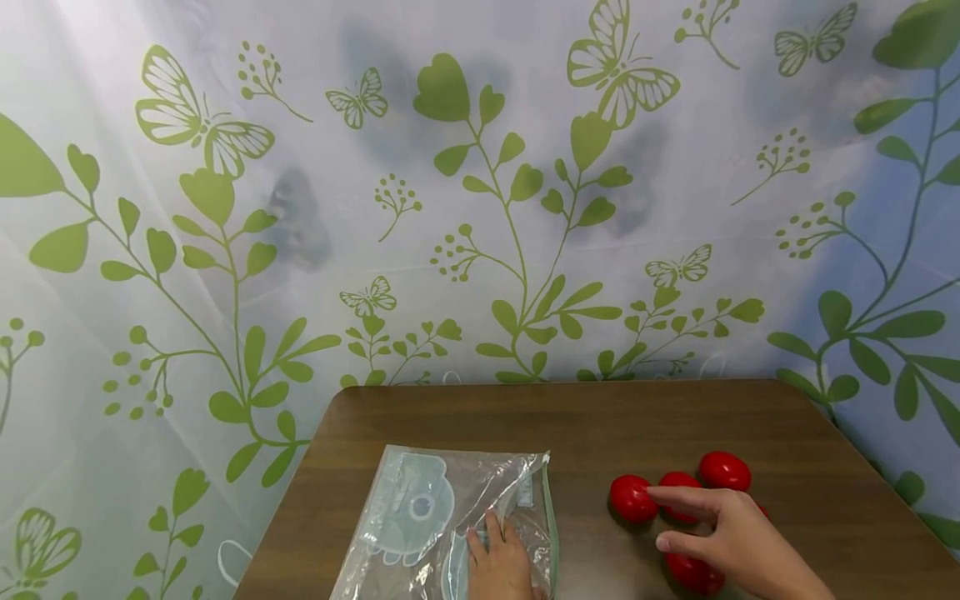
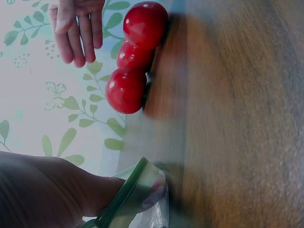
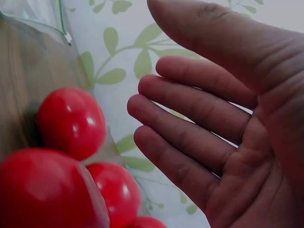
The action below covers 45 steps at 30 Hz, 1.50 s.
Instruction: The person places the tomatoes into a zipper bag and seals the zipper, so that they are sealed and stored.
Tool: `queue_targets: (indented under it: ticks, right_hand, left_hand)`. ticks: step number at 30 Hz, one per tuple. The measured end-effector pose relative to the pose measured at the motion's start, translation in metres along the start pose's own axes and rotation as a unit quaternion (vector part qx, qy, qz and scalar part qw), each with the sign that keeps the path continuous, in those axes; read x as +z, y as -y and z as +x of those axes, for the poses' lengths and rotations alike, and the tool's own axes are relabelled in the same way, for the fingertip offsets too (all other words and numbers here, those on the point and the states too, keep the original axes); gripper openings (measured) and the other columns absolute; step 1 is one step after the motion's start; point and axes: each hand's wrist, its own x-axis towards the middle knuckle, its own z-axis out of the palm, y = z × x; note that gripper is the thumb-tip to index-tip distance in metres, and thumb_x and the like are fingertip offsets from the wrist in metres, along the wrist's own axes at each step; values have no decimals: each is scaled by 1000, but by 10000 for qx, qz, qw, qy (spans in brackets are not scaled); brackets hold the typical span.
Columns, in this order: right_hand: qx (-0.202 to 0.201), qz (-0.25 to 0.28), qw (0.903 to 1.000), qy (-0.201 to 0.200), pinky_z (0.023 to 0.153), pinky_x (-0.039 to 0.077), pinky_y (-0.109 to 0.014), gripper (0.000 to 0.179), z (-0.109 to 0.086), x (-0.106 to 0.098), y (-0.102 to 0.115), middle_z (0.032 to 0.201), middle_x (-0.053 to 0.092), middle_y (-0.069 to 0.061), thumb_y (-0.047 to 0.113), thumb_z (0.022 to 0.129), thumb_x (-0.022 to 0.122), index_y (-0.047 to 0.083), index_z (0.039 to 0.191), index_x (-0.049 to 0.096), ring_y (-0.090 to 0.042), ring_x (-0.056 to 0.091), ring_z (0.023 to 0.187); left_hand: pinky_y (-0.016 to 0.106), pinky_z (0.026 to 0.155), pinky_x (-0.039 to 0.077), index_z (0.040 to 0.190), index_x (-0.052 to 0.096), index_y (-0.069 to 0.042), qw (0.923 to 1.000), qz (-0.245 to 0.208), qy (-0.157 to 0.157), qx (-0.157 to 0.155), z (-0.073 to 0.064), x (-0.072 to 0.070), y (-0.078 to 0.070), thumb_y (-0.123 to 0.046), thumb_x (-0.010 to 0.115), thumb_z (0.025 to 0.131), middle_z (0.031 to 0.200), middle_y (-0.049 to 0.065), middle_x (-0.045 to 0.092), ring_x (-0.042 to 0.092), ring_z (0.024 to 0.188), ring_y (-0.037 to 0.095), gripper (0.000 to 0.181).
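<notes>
1. Head: zip bag (image 1: 468, 483) near the table's (image 1: 600, 425) left edge, mouth facing the right edge, left hand (image 1: 504, 571) holding it; right hand (image 1: 738, 533) above glossy red balls (image 1: 632, 498).
2. Left wrist: thumb behind the green zip (image 2: 123, 192), showing through clear plastic.
3. Right wrist: thumb and fingers apart, balls beside them.

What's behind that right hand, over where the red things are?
In the head view, the right hand partly covers several shiny round red things; a sliver of one peeks past its knuckles. Their covered parts, and the tabletop directly behind the hand, can't be seen.
</notes>
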Motion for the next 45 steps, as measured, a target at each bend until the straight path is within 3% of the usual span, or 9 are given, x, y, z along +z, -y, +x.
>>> queue_targets:
  ticks: [5,10,16,20,27,30,38,41,45]
  right_hand:
    - [70,117,9999,65,86,65,-27,60,-7,-9,-14,143,72,-22,31,99,83,4,150,65,-9,75,121]
    - [-344,-46,9993,-155,86,64,-23,54,-16,-12,-28,136,77,-17,22,99,82,-2,145,67,15,66,113]
    - [-445,249,9987,-38,83,63,-19,51,-25,-18,-47,131,76,20,16,101,80,-7,144,65,12,69,112]
    - [-332,322,9989,91,84,63,-19,52,-30,-21,-58,133,79,9,16,102,78,-8,145,64,10,70,113]
    - [-254,543,9978,295,86,61,-18,50,-40,-24,-77,135,70,30,14,104,75,-7,148,62,16,64,118]
    - [108,933,9947,421,88,60,-17,56,-44,-25,-81,136,72,27,15,104,75,-12,150,57,19,61,119]
    - [1071,999,9890,225,86,61,-20,66,-47,-26,-85,149,67,-25,27,102,79,-9,153,56,26,54,111]
    - [1056,981,9893,233,86,60,-19,63,-49,-26,-90,147,70,-19,25,103,78,-8,153,57,26,53,112]
    - [951,1373,9853,358,88,58,-17,60,-51,-26,-100,138,76,11,19,104,75,-11,152,55,23,56,115]
  left_hand:
    - [68,109,52,135,64,13,9999,-107,36,-16,2,0,1,-15,111,46,152,34,56,50,135,69,104]
    - [69,110,52,135,63,13,9999,-159,52,-5,3,1,2,-15,111,46,153,35,56,49,136,70,104]
    - [70,111,50,135,63,13,9997,-201,116,-24,2,0,1,-14,111,47,152,35,56,48,136,70,104]
    - [70,111,50,135,64,12,9995,-227,185,-77,2,-2,0,-14,111,47,152,35,56,48,136,70,103]
    - [71,111,50,134,64,11,9992,-266,255,-166,1,-3,-1,-14,111,47,152,34,56,48,137,70,102]
    - [71,110,51,134,64,12,9992,-260,250,-150,1,-2,-1,-15,111,48,152,35,56,48,137,70,102]
    - [72,107,52,133,65,13,9995,-254,179,-85,2,-1,1,-17,111,48,151,35,56,48,135,71,101]
    - [72,108,52,133,65,13,9995,-219,196,-99,2,-2,0,-18,111,49,151,35,57,49,135,71,101]
    - [71,109,51,133,65,13,9995,-155,240,-137,1,-2,0,-19,111,49,150,34,57,49,135,70,101]
